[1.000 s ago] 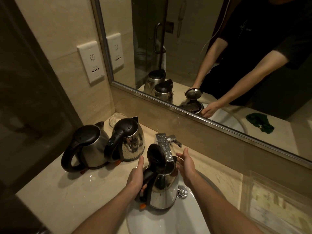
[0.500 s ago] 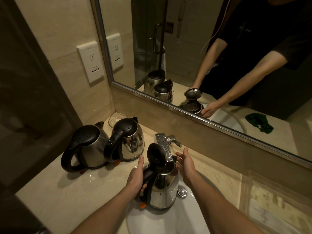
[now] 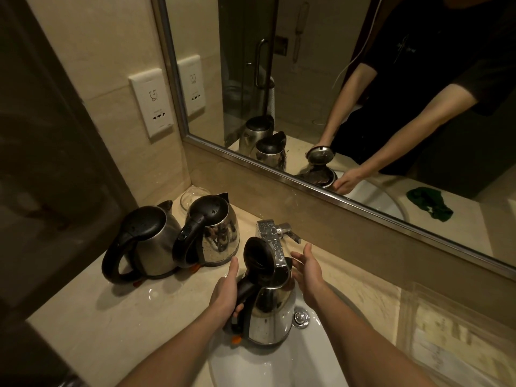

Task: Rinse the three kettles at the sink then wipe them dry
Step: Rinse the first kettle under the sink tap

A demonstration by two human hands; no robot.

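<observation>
The left hand (image 3: 226, 294) is clamped on the open kettle (image 3: 268, 311) handle, holding it under the tap (image 3: 272, 241) for filling; the right hand (image 3: 308, 270) hovers spread at three o'clock.

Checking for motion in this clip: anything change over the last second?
Nothing visibly changed. The left hand keeps its grip on the handle of the open kettle over the sink; the right hand stays open beside it. The two closed kettles stay on the counter.

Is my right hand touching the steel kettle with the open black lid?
Apart. In the head view, the right hand is open beside the steel kettle, with a dark gap showing between palm and rim; only the left hand grips its handle.
</observation>
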